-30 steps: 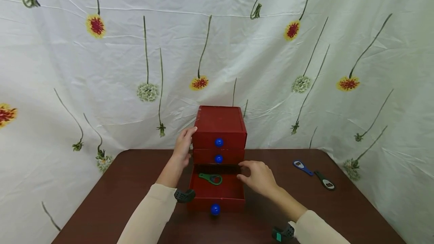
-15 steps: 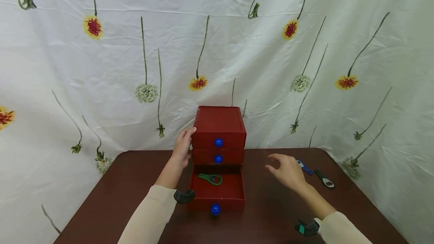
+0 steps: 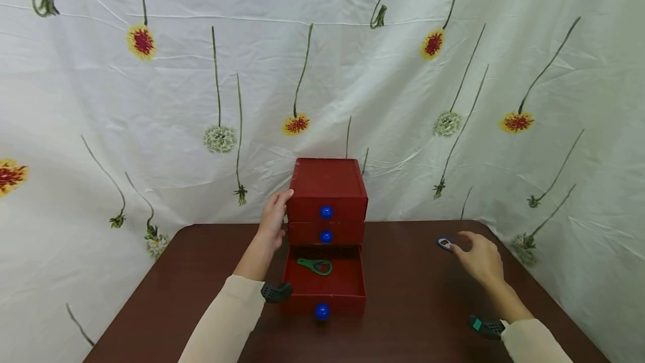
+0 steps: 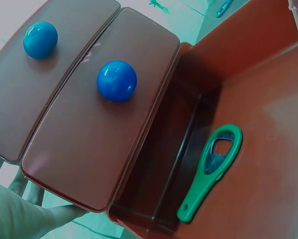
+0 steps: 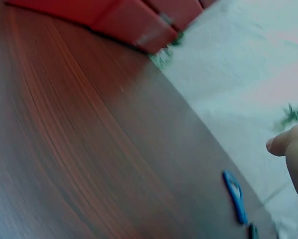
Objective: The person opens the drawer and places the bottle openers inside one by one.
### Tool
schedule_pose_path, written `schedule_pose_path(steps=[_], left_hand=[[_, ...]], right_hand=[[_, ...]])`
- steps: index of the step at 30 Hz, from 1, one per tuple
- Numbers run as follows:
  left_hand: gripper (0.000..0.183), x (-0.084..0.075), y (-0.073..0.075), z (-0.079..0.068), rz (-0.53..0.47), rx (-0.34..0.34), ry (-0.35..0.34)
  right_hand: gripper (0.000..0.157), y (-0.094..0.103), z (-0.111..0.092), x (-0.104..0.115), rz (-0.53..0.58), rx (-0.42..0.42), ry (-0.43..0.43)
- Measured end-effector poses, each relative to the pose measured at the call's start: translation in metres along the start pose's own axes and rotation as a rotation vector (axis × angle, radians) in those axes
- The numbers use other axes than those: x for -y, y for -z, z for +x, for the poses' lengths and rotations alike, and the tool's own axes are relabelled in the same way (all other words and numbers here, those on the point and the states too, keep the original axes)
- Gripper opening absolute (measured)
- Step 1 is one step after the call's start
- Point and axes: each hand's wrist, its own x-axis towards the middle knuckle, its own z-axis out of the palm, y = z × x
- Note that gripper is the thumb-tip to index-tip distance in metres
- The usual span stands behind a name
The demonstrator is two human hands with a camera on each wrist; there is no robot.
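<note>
My left hand [image 3: 272, 220] rests against the left side of a red drawer cabinet [image 3: 328, 177]. In the left wrist view its fingers reach along the cabinet's side. The bottom drawer [image 3: 344, 303] is pulled out, and a green bottle opener [image 3: 317, 266] lies inside it. My right hand [image 3: 481, 259] hangs over the table's right side, fingers apart and slightly bent, holding nothing. Close by its thumb shows the head of a blue bottle opener [image 3: 444, 243], whose handle the hand hides. A dark bottle opener [image 5: 253, 231] shows only its end in the right wrist view.
The two upper drawers, with blue knobs [image 3: 326, 212], are closed. The dark brown table [image 3: 403, 296] extends to both sides of the cabinet. A white flowered cloth [image 3: 393, 88] hangs behind it.
My right hand has moved right, from beside the pulled-out drawer to the bottle openers, now covering the dark one in the head view. The left hand stays on the cabinet.
</note>
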Motion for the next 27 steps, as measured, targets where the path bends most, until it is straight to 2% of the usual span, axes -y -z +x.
schedule_pose_path(steps=[5,12,18,22,27], left_hand=[[0.054,0.000,0.000,-0.002,0.000,-0.001,0.006],[0.055,0.000,0.000,0.000,-0.011,0.006,0.001],[0.055,0.000,-0.001,0.002,-0.016,0.004,0.004],[0.053,0.000,-0.001,0.001,-0.014,0.001,0.010],[0.050,-0.002,0.000,0.001,-0.006,0.006,0.012]], right_hand=[[0.054,0.002,-0.006,-0.027,-0.046,-0.016,-0.071],[0.066,0.000,-0.018,-0.056,-0.036,0.076,-0.247],[0.082,-0.006,-0.025,-0.069,-0.064,0.143,-0.410],[0.082,-0.009,-0.026,-0.072,-0.112,0.181,-0.423],[0.066,-0.012,-0.025,-0.076,-0.113,0.142,-0.329]])
